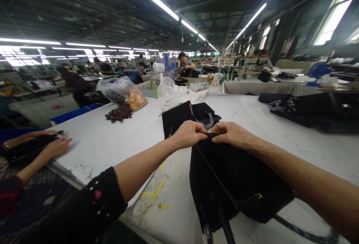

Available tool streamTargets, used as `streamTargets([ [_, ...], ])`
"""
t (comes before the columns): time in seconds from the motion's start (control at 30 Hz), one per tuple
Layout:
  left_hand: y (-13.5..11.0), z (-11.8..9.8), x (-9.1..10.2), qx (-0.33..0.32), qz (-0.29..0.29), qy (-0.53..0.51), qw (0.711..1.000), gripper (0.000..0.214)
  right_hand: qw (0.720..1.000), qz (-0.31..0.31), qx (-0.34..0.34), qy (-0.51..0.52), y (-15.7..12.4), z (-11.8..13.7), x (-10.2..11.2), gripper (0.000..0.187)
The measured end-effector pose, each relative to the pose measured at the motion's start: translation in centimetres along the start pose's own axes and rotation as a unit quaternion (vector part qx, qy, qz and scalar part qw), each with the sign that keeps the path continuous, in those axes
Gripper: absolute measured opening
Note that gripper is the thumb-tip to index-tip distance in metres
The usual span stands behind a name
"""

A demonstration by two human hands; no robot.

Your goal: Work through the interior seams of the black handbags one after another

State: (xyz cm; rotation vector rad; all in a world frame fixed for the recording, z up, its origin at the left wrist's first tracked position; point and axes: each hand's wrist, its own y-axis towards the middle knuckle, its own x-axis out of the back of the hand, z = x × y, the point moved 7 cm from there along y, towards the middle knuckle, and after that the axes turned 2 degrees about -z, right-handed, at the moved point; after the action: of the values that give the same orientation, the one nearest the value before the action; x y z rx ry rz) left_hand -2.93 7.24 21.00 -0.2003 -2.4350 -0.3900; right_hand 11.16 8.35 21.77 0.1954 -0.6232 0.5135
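Note:
A black handbag lies tilted on the white table in front of me, its handles toward my body. My left hand pinches the far edge of the bag between thumb and fingers. Close beside it, my right hand pinches the same edge, thumb below and fingers curled over. A short dark strip of the edge shows between the two hands. Just beyond my hands sits another black bag, with a handle wrapped in clear plastic.
On the white table are a pile of dark brown strips, a bag of tan pieces and clear plastic bags. More black bags lie at right. At left, a co-worker's hands hold a black item.

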Motion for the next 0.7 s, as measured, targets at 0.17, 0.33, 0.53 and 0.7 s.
streamTargets([
  [0.17, 0.2, -0.5, -0.3, -0.014, 0.048, 0.009, 0.999, 0.022, 0.983, -0.069, 0.070, -0.157, -0.4, 0.5, 1.3, 0.007],
  [0.33, 0.6, -0.8, -0.5, -0.017, 0.086, 0.028, 0.996, 0.025, 0.906, -0.190, 0.223, -0.306, -3.2, 2.8, 1.5, 0.014],
  [0.53, 0.2, -1.4, 0.0, 0.021, 0.021, 0.075, 0.997, 0.021, 0.922, -0.146, 0.174, -0.314, -6.7, 4.3, -1.4, 0.014],
  [0.7, -1.8, -0.8, 0.6, 0.092, -0.019, 0.052, 0.994, 0.018, 0.934, -0.023, 0.025, -0.354, -5.6, 1.2, -2.7, 0.020],
])
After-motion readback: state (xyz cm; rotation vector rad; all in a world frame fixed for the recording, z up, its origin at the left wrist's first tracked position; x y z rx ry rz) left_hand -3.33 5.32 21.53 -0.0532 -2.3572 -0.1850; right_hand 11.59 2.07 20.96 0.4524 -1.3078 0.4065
